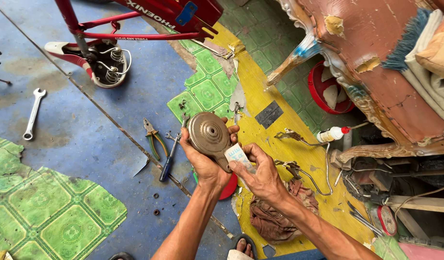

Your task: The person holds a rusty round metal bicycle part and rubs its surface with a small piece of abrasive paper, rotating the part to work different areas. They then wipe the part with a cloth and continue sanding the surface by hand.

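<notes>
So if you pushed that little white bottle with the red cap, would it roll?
Probably. The white bottle lies on its side on the yellow floor and looks round. It seems small and plastic, so likely light. The wires beside it might stop it.

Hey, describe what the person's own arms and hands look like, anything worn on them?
Both forearms are bare, with no sleeves in view. The left hand and the right hand wear no gloves, and no rings, watch or bracelet show. Fingers look grimy from work.
</notes>
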`<control>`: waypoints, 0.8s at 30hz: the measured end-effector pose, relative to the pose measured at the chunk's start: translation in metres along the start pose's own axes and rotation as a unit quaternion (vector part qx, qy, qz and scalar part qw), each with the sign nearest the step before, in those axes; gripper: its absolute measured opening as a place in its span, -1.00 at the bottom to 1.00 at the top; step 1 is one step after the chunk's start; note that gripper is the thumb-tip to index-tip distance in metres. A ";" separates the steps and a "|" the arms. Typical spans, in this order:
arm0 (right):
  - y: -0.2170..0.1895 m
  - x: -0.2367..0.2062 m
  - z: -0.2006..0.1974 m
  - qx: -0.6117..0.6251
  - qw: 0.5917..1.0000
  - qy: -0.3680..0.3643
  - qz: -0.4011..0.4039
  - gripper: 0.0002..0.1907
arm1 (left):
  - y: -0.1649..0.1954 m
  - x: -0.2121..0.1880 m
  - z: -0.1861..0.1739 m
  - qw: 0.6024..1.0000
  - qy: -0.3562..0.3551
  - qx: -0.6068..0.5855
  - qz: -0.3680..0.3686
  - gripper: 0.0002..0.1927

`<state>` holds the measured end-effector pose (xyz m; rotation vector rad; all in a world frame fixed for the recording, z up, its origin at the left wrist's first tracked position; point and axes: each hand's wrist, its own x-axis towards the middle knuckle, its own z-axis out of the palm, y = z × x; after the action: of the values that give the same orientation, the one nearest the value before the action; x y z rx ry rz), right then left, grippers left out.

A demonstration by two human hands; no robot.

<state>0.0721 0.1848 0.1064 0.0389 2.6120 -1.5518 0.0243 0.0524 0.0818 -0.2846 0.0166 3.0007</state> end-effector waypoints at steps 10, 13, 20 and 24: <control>0.019 0.002 0.000 -0.006 0.999 0.033 0.028 -0.64 | -0.003 -0.003 -0.008 0.995 -0.063 -0.005 -0.078 -0.03; 0.019 0.002 -0.003 -0.025 0.998 0.052 0.037 -0.51 | -0.007 -0.005 -0.006 0.991 -0.090 -0.019 -0.101 0.01; -0.026 0.004 -0.025 -0.104 0.993 -0.043 0.030 -0.63 | -0.006 0.000 -0.013 0.987 -0.066 -0.057 -0.132 -0.09; -0.050 -0.001 -0.032 -0.233 0.968 -0.017 0.088 -0.76 | -0.007 0.005 -0.023 0.988 -0.073 -0.061 -0.121 -0.14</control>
<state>0.0665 0.1885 0.1654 0.1963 2.7824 -0.8492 0.0245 0.0594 0.0584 -0.0699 -0.2030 2.7754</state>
